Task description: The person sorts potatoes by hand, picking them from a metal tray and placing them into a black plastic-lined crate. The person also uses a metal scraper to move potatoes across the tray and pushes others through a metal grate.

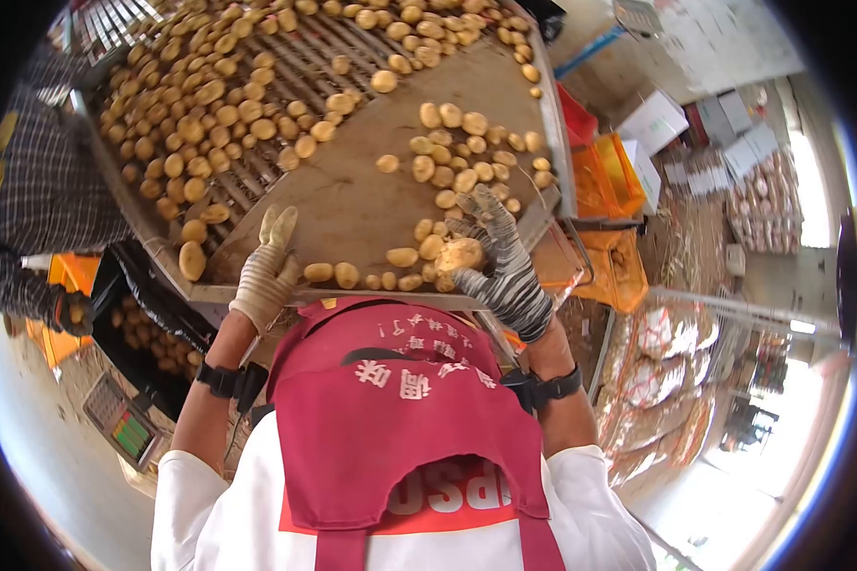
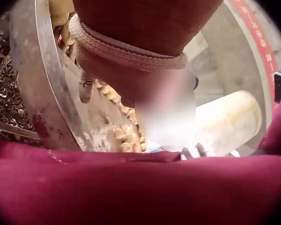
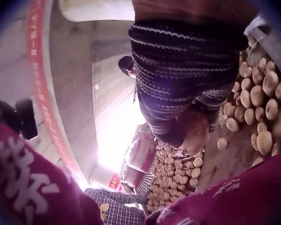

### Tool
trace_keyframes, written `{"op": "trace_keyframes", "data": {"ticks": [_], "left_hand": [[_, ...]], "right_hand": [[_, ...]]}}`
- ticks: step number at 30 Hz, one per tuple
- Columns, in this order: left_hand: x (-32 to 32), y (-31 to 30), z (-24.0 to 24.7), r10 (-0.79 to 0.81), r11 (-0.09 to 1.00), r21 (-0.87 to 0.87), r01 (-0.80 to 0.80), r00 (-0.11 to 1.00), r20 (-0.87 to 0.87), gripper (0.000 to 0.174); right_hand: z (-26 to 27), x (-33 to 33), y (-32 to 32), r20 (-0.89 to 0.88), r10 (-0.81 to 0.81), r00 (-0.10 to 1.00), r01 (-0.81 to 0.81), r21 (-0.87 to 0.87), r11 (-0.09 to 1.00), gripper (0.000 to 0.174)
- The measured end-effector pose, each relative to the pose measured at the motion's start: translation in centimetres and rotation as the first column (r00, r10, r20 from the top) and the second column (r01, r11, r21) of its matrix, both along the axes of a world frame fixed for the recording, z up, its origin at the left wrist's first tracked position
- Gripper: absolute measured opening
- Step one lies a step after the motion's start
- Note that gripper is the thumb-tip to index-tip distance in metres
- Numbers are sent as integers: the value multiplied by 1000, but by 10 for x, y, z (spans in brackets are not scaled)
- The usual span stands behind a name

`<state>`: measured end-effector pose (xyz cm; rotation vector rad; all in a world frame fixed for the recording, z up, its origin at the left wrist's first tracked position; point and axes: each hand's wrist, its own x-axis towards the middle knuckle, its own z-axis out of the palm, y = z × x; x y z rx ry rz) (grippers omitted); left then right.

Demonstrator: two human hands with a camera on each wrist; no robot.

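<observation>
In the head view, the right hand [image 1: 503,265], in a black-and-white striped glove, grips a large potato [image 1: 460,255] near the front edge of a metal table [image 1: 352,186]. The right wrist view shows the striped glove [image 3: 182,70] curled round that potato [image 3: 193,129]. The left hand [image 1: 265,271], in a pale glove, lies at the table's front-left edge with fingers extended and holds nothing. Part of the left hand [image 2: 117,77] is blurred in the left wrist view. Smaller potatoes [image 1: 402,257] lie in a row between the hands; more are clustered beyond the right hand.
Many potatoes [image 1: 190,128] cover slatted bars at the back left. Another person in a checked sleeve [image 1: 57,190] stands left, by a black-lined container [image 1: 129,357] of potatoes. Orange crates [image 1: 605,181] stand right of the table, with filled sacks [image 1: 652,381] nearer.
</observation>
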<state>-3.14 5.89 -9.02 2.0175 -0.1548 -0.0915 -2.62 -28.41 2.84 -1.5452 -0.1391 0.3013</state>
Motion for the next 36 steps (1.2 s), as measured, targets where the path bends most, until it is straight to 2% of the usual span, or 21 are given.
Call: {"op": "trace_keyframes", "data": {"ticks": [2,3,6,8,10,11,12,13,14,15,16,19,22,24,26,28,29,30,32,34,36], "left_hand": [[17,-18,-4,-132,940,313,136,991,-34,69],[21,-20,-3,-131,806,521,282,942,-308,72],[24,-50,24,-78,674,625,394,879,-470,75],[31,-64,23,-45,682,623,384,872,-488,75],[39,-71,2,-3,693,622,364,865,-502,76],[41,-68,-30,-115,808,444,386,844,-524,75],[44,-68,-47,-225,884,247,397,825,-519,74],[48,-78,-31,-217,884,254,392,826,-521,74],[52,-94,0,-175,978,-195,75,807,-565,72],[55,-106,17,-163,772,-567,-287,772,-614,70],[57,-103,11,-158,773,-563,-291,772,-616,70],[50,-64,-23,168,986,15,-169,964,-208,62],[14,-20,-67,200,757,626,-187,979,50,50],[25,-50,-36,323,728,635,-258,946,14,49],[31,-61,-32,375,672,700,-240,926,-42,48],[30,-56,-34,341,770,570,-287,940,13,48],[30,-59,-30,345,751,597,-282,939,9,48],[28,-57,-32,357,740,608,-287,934,6,48],[26,-50,-40,309,682,687,-253,950,42,51],[27,-51,-41,325,664,697,-272,944,60,51],[28,-57,-36,333,652,704,-280,941,65,51]], "right_hand": [[-5,-10,-13,135,10,991,17,-201,979,94],[-4,-14,-19,164,-1,986,41,-238,970,93],[-9,-25,-31,60,-109,992,115,-106,988,91],[-22,-27,-39,43,-203,978,205,-41,978,84],[-32,-22,-49,-220,-290,931,329,171,929,74],[-27,-21,-50,-410,-283,867,434,343,833,61],[-37,-21,-59,-412,-276,868,430,348,833,61],[-57,-21,-71,-585,-237,776,542,424,725,56],[-73,-20,-81,-733,-161,661,655,459,600,52],[-81,-18,-88,-755,-187,629,690,431,582,46],[-91,-16,-98,-757,-181,628,689,432,583,46],[-118,0,-131,-835,-182,520,762,357,541,41],[-126,30,-175,-821,-148,552,749,409,522,38],[-127,62,-209,-844,-216,490,809,349,472,36],[-136,105,-274,-762,-120,637,719,531,447,35],[-134,146,-343,-707,-293,644,753,519,404,39],[-113,163,-365,-658,-475,584,810,430,399,42],[-107,185,-401,-671,-487,558,829,468,305,47],[-152,222,-504,-336,-785,520,830,414,373,51],[-83,248,-442,-614,-781,114,973,228,-36,52],[-97,254,-406,-439,-747,498,866,223,446,52]]}}
